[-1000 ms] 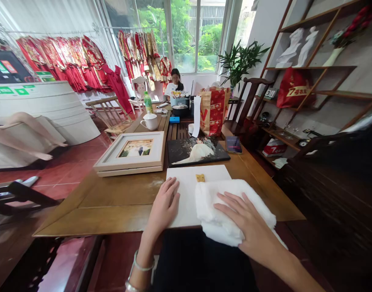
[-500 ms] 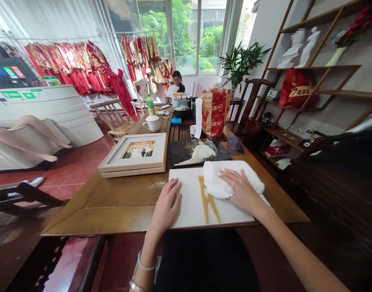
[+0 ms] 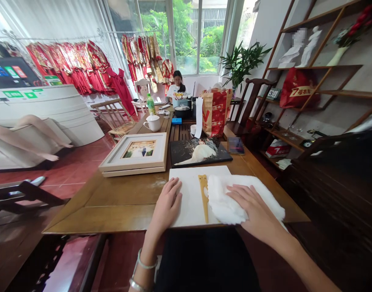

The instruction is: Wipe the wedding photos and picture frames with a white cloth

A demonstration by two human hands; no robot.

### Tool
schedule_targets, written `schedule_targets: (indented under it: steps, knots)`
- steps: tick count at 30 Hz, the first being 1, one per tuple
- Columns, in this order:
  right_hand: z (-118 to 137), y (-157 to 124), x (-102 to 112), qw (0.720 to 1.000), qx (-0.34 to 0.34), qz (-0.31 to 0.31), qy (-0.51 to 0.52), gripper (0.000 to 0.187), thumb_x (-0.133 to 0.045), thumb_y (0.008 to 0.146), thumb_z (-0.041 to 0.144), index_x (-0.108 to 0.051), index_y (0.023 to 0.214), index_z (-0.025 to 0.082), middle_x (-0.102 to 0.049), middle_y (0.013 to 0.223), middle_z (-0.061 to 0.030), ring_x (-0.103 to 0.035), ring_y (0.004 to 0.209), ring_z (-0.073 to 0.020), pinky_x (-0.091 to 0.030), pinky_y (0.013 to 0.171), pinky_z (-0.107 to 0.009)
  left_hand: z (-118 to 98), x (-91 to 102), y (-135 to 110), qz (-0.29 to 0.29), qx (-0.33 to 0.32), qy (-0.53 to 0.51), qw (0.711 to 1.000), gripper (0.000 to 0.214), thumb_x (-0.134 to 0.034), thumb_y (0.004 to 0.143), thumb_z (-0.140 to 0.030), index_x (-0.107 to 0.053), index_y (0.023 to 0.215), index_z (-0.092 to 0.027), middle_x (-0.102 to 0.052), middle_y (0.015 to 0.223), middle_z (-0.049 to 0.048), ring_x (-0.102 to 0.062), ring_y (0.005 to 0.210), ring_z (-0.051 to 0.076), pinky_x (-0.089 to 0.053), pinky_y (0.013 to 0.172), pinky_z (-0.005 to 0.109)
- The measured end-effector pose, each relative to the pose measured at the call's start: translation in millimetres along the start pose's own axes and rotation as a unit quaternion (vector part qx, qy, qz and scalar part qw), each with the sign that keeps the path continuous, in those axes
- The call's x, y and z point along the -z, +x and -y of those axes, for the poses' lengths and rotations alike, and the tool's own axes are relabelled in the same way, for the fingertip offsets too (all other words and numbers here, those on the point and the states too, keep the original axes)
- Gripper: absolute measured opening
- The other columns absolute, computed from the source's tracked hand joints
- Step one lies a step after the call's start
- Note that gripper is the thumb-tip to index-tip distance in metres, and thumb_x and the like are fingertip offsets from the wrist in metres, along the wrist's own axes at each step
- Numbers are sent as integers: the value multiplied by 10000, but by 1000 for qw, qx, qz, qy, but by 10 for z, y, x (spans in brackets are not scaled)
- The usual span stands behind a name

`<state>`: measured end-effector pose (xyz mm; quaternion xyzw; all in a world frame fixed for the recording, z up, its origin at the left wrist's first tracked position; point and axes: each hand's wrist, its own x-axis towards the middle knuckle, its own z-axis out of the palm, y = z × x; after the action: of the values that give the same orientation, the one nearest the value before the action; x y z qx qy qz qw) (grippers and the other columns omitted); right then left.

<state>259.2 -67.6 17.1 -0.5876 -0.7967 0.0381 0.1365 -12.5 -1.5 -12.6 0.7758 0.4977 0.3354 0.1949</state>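
A white board (image 3: 188, 202) lies at the table's near edge, bearing a flat yellow two-legged figure (image 3: 204, 194). I cannot tell whether the figure is printed or a separate piece. My left hand (image 3: 169, 202) rests flat on the board's left side, fingers stretched out and holding nothing. Under my right hand (image 3: 254, 209) is a fluffy white cloth (image 3: 265, 186), pressed down by outstretched fingers; its thumb is hidden. The cloth covers the board's right part and the figure's right leg, and hangs over the right edge.
Beyond the board lie a dark wedding picture panel (image 3: 201, 154) and a pale framed photo (image 3: 134, 156) on the wooden table (image 3: 112, 207). A white lidded mug (image 3: 152, 123), a paper bag (image 3: 216, 113) and a blue box (image 3: 176, 121) stand farther back. A person (image 3: 177, 87) sits at the far end.
My right hand has slid the white cloth toward me and to the right, baring the board's upper part and covering the figure's right leg. My left hand has stayed in place.
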Motion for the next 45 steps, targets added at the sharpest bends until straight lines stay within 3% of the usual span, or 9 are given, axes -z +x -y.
schedule_targets:
  steps: [6,9,13,19,23,27,33,36,45]
  knots:
    - [-203,687,-27,999,-5,9,35,694,-425,605,49,-503,1287,151,-390,1457,-79,-266,1369,-247,-182,1120,-510,17,-5,-8,-1,-5,3,1000,364,-415,905,-224,-550,1236,-158,-468,1393,127,-361,1341,249,-295,1110,484]
    - [-234,812,-34,999,-5,18,35,754,-423,617,46,-408,1368,109,-415,1435,-119,-308,1355,-213,-178,1132,-464,28,-7,-7,0,-5,3,1000,362,-418,905,-222,-547,1239,-167,-470,1392,123,-361,1340,251,-295,1108,493]
    - [-104,574,-27,999,2,30,18,791,-421,585,40,-387,1375,71,-388,1446,-144,-308,1355,-224,-164,1134,-485,33,-8,-2,4,-3,1,1000,366,-414,909,-227,-541,1244,-153,-462,1398,127,-350,1345,249,-283,1115,493]
    - [159,-75,44,999,29,42,-15,760,-404,503,32,-518,1246,140,-367,1469,-68,-246,1381,-219,-155,1136,-503,21,2,-4,0,-8,-5,1000,354,-426,907,-228,-553,1234,-181,-471,1392,111,-360,1340,250,-288,1111,495]
    - [189,-157,64,999,24,47,-3,749,-414,545,45,-494,1281,160,-391,1456,-70,-275,1369,-219,-171,1132,-497,21,9,-9,-4,-8,-6,1000,353,-429,907,-229,-554,1235,-191,-475,1389,107,-366,1337,251,-295,1107,497]
    - [121,120,37,998,3,56,2,857,-436,560,32,-366,1402,177,-359,1477,-60,-259,1373,-227,-182,1124,-495,19,14,-6,2,-5,-3,1000,361,-422,910,-231,-546,1245,-178,-467,1396,114,-357,1342,250,-290,1110,491]
    - [-21,756,11,997,-39,73,7,796,-465,626,43,-374,1405,180,-305,1502,-88,-190,1387,-287,-202,1090,-537,24,12,4,5,-1,0,1000,368,-422,906,-236,-549,1243,-163,-468,1392,127,-357,1342,259,-295,1108,491]
    - [-37,849,-2,996,-41,73,2,814,-464,619,29,-369,1409,200,-234,1530,-74,-109,1405,-309,-166,1088,-571,34,10,3,2,-6,2,1000,368,-419,908,-236,-548,1243,-155,-468,1391,129,-358,1341,256,-292,1111,486]
    - [119,-89,59,996,46,79,-14,956,-425,549,-2,-278,1438,318,-175,1542,32,-74,1419,-239,-142,1118,-546,9,8,-2,-5,-13,-1,1000,354,-431,907,-236,-558,1235,-188,-478,1387,110,-366,1338,254,-292,1109,492]
